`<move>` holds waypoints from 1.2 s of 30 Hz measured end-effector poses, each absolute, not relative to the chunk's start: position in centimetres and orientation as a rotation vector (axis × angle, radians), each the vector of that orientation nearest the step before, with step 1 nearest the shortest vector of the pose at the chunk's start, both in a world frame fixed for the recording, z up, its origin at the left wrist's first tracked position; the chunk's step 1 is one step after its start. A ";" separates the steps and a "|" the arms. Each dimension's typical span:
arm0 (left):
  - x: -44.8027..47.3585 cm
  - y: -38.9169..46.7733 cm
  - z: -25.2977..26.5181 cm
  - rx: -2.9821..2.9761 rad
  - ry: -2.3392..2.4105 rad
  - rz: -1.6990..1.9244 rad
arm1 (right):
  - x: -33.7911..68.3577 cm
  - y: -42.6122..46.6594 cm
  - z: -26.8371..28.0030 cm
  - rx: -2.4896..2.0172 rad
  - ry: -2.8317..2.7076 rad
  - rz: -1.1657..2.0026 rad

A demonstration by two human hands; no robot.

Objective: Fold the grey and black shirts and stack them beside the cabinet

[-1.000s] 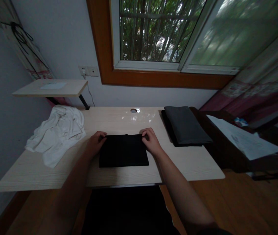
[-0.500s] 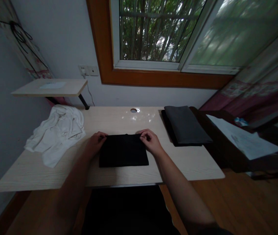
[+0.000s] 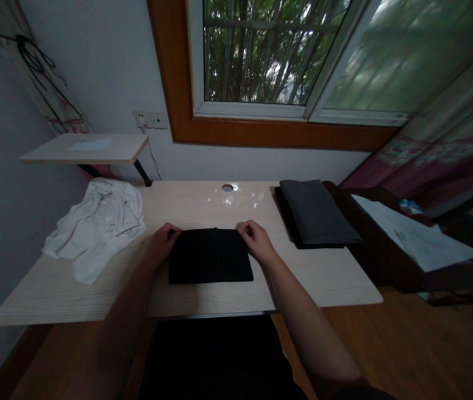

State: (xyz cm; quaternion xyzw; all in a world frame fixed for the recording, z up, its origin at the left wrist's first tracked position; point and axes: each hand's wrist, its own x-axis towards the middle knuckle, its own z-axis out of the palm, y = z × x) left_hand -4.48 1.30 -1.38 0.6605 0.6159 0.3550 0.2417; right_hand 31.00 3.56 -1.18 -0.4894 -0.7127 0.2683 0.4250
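Note:
A folded black cloth garment (image 3: 211, 256) lies flat on the pale wooden table (image 3: 228, 300), its exact kind not clear. My left hand (image 3: 165, 240) pinches its far left corner, fingers closed. At the far right corner, my right hand (image 3: 256, 238) has thumb and fingers closed on the edge. To the right lies a stack of folded cloth, with a dark grey piece (image 3: 317, 211) on top of a black one (image 3: 286, 222). A crumpled white cloth (image 3: 103, 219) is heaped at the table's left side.
A small raised shelf (image 3: 115, 150) with a paper on it stands at the back left. Beyond the table's right end is a dark piece of furniture bearing a white sheet (image 3: 407, 233). A window (image 3: 257, 55) is behind the table.
The fingers of my right hand have drawn in slightly at the garment's far right corner. My left hand and the garment stay almost where they were.

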 end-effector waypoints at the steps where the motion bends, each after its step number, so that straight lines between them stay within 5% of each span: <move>1: -4.5 1.3 -1.4 1.809 1.697 0.963 | 31.0 3.6 -1.2 -1.227 -1.786 0.662; 36: -4.2 1.6 -1.4 1.789 1.869 0.869 | 30.6 4.1 -1.6 -1.234 -1.928 0.402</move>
